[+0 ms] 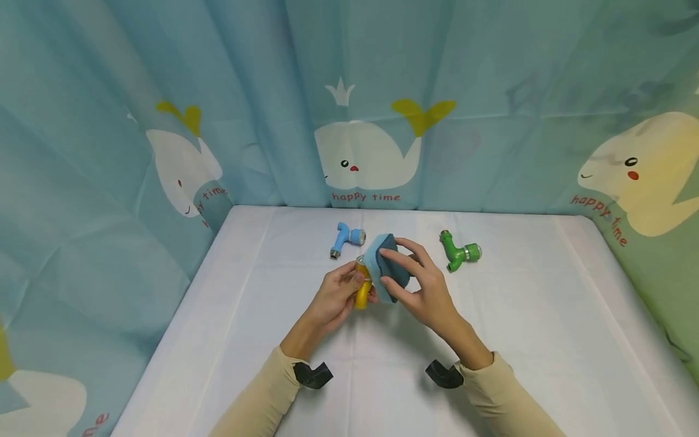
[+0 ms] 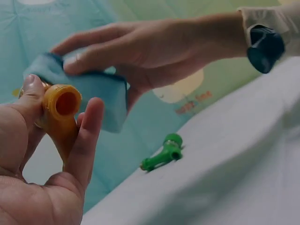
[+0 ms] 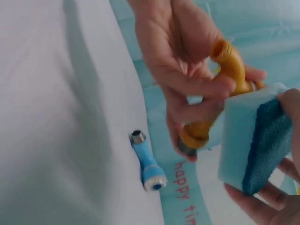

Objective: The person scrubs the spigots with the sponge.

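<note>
My left hand (image 1: 341, 291) grips a yellow plastic faucet (image 1: 362, 290) above the middle of the white table (image 1: 546, 340); its round open end (image 2: 62, 102) faces the left wrist camera. My right hand (image 1: 417, 282) holds a blue sponge (image 1: 384, 267), light blue with a darker scouring side (image 3: 265, 145), pressed against the yellow faucet (image 3: 225, 89). The fingers (image 2: 108, 51) of my right hand lie over the sponge (image 2: 93, 93).
A blue faucet (image 1: 345, 239) lies on the table behind my hands to the left, and a green faucet (image 1: 459, 250) lies to the right. Whale-print curtains (image 1: 360, 121) close in the table on three sides.
</note>
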{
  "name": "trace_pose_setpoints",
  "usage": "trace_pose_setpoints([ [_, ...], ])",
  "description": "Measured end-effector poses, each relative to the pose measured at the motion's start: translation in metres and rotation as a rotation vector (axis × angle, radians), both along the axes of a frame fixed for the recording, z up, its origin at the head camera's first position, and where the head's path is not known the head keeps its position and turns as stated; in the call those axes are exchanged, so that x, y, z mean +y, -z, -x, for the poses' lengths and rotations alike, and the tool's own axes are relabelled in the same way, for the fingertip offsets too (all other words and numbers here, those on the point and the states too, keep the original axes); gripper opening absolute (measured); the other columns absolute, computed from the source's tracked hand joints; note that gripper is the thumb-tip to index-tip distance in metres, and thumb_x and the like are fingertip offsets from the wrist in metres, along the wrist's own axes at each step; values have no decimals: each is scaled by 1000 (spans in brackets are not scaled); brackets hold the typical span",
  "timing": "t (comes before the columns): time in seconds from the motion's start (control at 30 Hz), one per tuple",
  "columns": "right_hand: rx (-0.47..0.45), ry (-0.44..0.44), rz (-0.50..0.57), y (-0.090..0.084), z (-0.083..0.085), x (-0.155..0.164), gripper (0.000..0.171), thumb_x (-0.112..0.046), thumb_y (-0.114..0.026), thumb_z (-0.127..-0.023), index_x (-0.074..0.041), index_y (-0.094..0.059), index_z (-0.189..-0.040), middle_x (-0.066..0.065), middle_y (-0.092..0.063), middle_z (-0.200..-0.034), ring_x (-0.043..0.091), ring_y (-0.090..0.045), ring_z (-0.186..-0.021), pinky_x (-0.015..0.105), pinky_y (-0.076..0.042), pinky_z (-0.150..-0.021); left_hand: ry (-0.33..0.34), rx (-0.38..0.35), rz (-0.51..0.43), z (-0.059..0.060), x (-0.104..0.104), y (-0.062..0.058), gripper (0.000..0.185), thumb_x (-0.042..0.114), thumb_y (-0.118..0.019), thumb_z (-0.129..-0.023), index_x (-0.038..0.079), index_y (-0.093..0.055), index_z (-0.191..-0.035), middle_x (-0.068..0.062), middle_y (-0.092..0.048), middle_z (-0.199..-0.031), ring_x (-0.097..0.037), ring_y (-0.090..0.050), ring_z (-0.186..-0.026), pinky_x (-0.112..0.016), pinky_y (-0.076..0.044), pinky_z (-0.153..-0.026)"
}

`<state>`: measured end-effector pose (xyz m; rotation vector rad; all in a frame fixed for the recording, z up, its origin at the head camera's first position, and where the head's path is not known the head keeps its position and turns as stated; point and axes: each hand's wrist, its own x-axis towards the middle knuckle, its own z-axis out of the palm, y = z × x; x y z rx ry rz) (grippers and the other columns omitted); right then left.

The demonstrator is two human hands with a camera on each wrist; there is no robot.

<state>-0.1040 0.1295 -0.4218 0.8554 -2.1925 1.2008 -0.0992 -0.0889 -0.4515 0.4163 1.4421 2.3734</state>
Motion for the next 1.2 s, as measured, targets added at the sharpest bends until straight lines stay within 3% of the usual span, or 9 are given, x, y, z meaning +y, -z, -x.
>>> trace_pose_setpoints([
  [0.2, -2, 55, 13, -4, 2, 4, 54, -5, -85, -81, -15, -70, -132, 16, -54, -142, 33, -64, -111, 48, -62, -76, -126, -19, 108, 2, 0, -4, 58, 15, -76, -94, -8, -54, -143, -21, -57, -130, -27, -74, -91, -40, -61, -87],
  [0.37, 7, -30, -20, -7, -3, -1, 53, -8, -84, -83, -15, -69, -134, 17, -53, -144, 29, -66, -99, 45, -62, -72, -224, 8, 147, 5, 3, -3, 48, -5, -67, -96, -6, -56, -143, -22, -54, -136, -21, -72, -96, -34, -60, -84],
  [0.47, -3, -23, -35, -5, -4, -1, 52, -8, -85, -83, -14, -70, -133, 18, -53, -144, 27, -66, -97, 47, -62, -72, -223, -34, 104, 4, 2, -1, 52, -5, -59, -101, -2, -45, -151, -19, -48, -140, -16, -67, -94, -27, -58, -80],
  [0.63, -27, 16, -32, 0, -4, 3, 51, -7, -85, -82, -13, -71, -131, 17, -55, -143, 27, -67, -97, 51, -61, -78, -288, -190, -83, 4, 0, 3, 73, -7, -56, -102, 11, -20, -162, -25, -44, -148, -22, -66, -109, -29, -58, -86],
  [0.73, -20, 38, -36, 2, -4, 5, 52, -7, -85, -82, -14, -71, -131, 17, -55, -142, 28, -68, -98, 51, -61, -79, -352, -215, -89, 5, -1, 5, 70, -9, -63, -98, 4, -29, -158, -28, -52, -146, -28, -68, -114, -34, -59, -89],
  [0.83, 20, 45, -75, -1, -4, 5, 53, -10, -86, -82, -16, -71, -132, 17, -54, -143, 29, -66, -98, 47, -62, -73, -412, -135, 27, 6, 0, 4, 63, -6, -71, -93, 5, -47, -150, -27, -68, -125, -27, -73, -105, -36, -61, -84],
  [0.97, 43, 78, -185, -5, -2, 7, 50, -19, -85, -85, -21, -70, -133, 18, -54, -144, 30, -64, -98, 42, -60, -65, -470, 58, 172, 5, 2, 0, 60, -3, -79, -87, 11, -59, -142, -23, -75, -102, -26, -76, -91, -41, -63, -78],
  [1.1, -33, 135, -240, -5, 2, 13, 47, -22, -84, -87, -21, -70, -132, 19, -57, -139, 33, -65, -100, 48, -60, -71, -533, 242, 323, 5, 2, -1, 60, 2, -84, -84, 15, -63, -138, -17, -77, -95, -22, -75, -86, -34, -62, -75],
  [1.2, -108, 90, -220, -8, 3, 17, 46, -22, -82, -89, -20, -70, -134, 19, -58, -137, 34, -66, -105, 49, -60, -74, -563, 377, 419, 5, 2, 0, 60, 3, -86, -82, 16, -66, -137, -15, -78, -94, -24, -75, -85, -30, -61, -72],
])
